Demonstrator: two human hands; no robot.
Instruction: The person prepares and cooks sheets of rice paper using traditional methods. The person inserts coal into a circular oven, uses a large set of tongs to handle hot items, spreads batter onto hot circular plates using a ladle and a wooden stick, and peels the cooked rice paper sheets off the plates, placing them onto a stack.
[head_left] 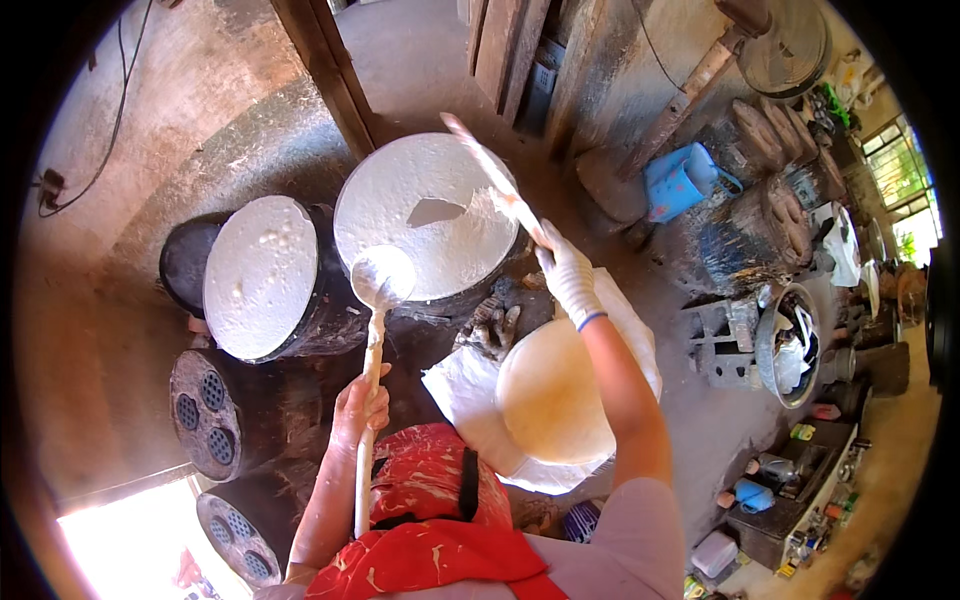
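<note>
My bare left hand [360, 408] is closed around the long pale handle of a ladle [382, 277], whose bowl is smeared with white batter. The bowl is at the near edge of a large round griddle [395, 195] covered in a white layer, with a darker, irregular bare patch near its middle. In my white-gloved right hand [567, 275] is a flat wooden stick [480, 157], coated white and slanting over the griddle's right side. Below my right forearm, a pale yellowish round flatbread [545, 395] lies on a white sheet [455, 385].
Left of the large griddle, a second round griddle [262, 278] carries a white, bubbled layer. Dark stoves with holed briquettes [212, 390] stand nearer. A dirty glove [490, 325] lies in front of the griddle. A blue bucket [680, 183], grey blocks [722, 345] and a metal basin [788, 345] sit right.
</note>
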